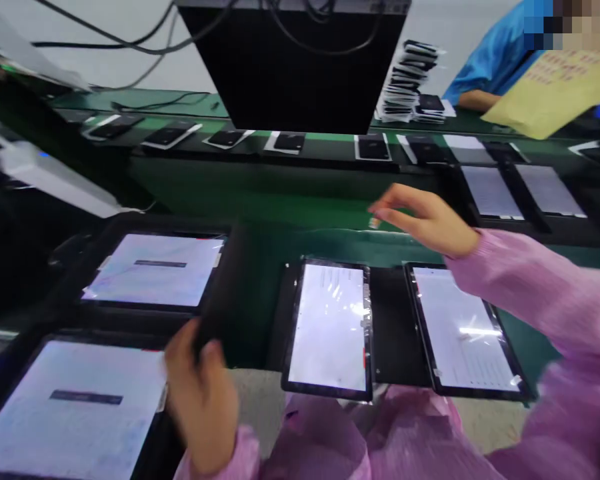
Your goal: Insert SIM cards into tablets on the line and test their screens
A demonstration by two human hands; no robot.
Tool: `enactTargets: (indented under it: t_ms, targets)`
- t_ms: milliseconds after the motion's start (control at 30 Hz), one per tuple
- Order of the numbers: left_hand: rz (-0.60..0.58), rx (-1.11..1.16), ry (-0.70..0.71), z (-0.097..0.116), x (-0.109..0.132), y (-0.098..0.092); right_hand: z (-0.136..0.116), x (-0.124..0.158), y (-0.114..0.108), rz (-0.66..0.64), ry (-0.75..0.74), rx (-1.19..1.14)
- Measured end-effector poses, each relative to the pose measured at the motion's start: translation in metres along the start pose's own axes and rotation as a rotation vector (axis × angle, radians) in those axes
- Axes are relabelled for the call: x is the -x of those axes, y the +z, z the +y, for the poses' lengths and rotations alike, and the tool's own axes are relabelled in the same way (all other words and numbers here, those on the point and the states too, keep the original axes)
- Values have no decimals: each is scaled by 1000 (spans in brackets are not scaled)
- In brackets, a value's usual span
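My left hand (200, 393) is closed round the edge of a black tray (220, 293) that carries a lit tablet (155, 270); another lit tablet (75, 407) lies just left of the hand. My right hand (425, 217) hovers above the green bench (260, 267), fingers pinched on a small pale item (375, 222) that is too blurred to name. Below it lie two tablets with white screens, one in the middle (330, 327) and one to the right (463, 330). Pink sleeves cover both my arms.
A dark conveyor (330, 157) runs across the back with several phones (373, 147) on it. A black box (300, 60) hangs over it. A stack of phones (405, 80) stands back right beside a person in blue (495, 60) holding yellow paper (555, 93).
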State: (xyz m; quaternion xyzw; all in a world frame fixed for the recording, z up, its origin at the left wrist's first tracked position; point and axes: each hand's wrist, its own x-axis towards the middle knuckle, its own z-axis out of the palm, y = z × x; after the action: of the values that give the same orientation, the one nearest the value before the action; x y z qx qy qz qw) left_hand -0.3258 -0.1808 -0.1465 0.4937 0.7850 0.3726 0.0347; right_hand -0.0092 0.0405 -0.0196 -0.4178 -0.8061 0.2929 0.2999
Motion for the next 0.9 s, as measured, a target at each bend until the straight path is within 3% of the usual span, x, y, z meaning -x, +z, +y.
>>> enactTargets:
  t_ms: [100,167,233,333,467,567,633,733,767,833,900]
  targets:
    - [-390,67,2,58,-53,83,37,104,-53,224,362,34]
    - [-514,88,11,81,-87,126,61,167,-63,388,587,-10]
    - [-591,120,13,89,-111,153,84,218,-59,572,742,-138]
    - [-657,187,-7,89,-126,172,116,266,-41,806,835,-277]
    - [-615,302,-68,90,-128,171,149,275,-30,943,800,-325]
    - [-533,423,-95,101,-129,152,160,259,-38,996,736,-312]
    - [-588,529,-156,111,-129,133,160,248,-45,996,685,-276]
    - [-803,761,-501,121,-122,110,149,237,-48,923,612,-209]
    - [-824,843,-646,121,-118,105,144,237,-47,885,595,-186]
    - [-711,943,-837,116,-104,103,135,240,-44,814,578,-140]
    - [-528,959,-893,107,-88,105,127,249,-39,772,576,-104]
